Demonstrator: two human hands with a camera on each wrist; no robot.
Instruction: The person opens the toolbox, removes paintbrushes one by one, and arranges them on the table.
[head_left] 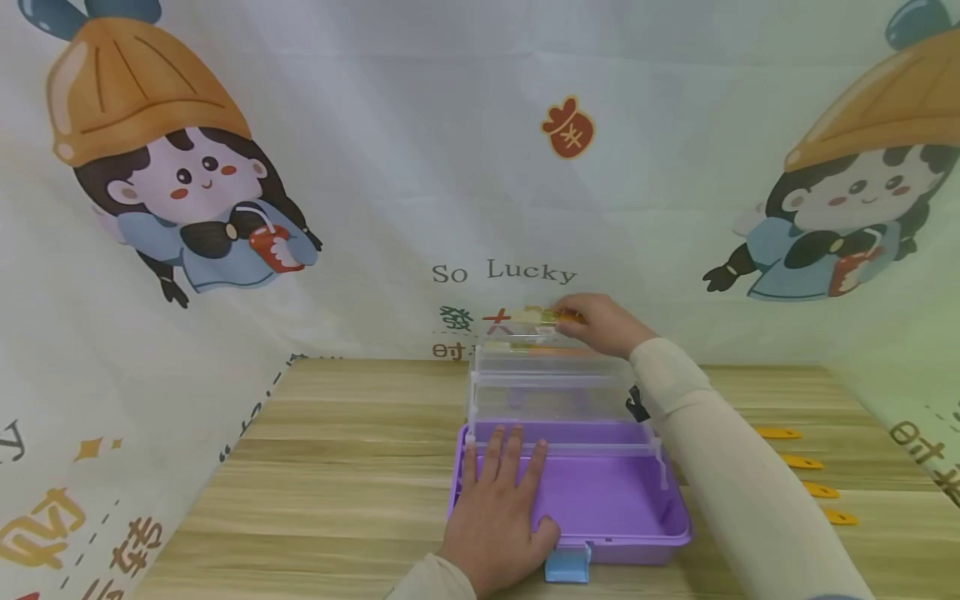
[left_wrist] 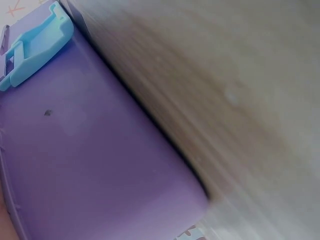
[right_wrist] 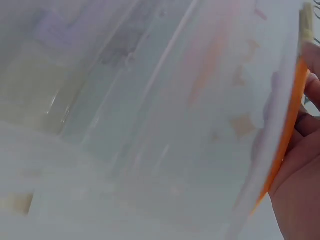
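A purple storage box [head_left: 600,497] stands on the table with its clear trays [head_left: 555,400] raised at the back. My left hand [head_left: 498,512] rests over the box's front left part, fingers straight and spread, beside the light blue latch [head_left: 567,565]. The left wrist view shows the box's purple outer wall [left_wrist: 100,150] and that latch [left_wrist: 45,42]. Above the upper clear tray, my right hand [head_left: 603,323] pinches an orange-handled paintbrush [head_left: 536,317], its pale tip pointing left. In the right wrist view its orange handle [right_wrist: 285,135] runs along the cloudy plastic edge. Another brush [head_left: 517,347] shows through the tray.
Several orange handle ends [head_left: 802,462] lie in a row on the wooden table [head_left: 322,467] at the right, partly hidden by my right sleeve [head_left: 750,475]. A printed white cloth [head_left: 405,167] hangs behind and at both sides.
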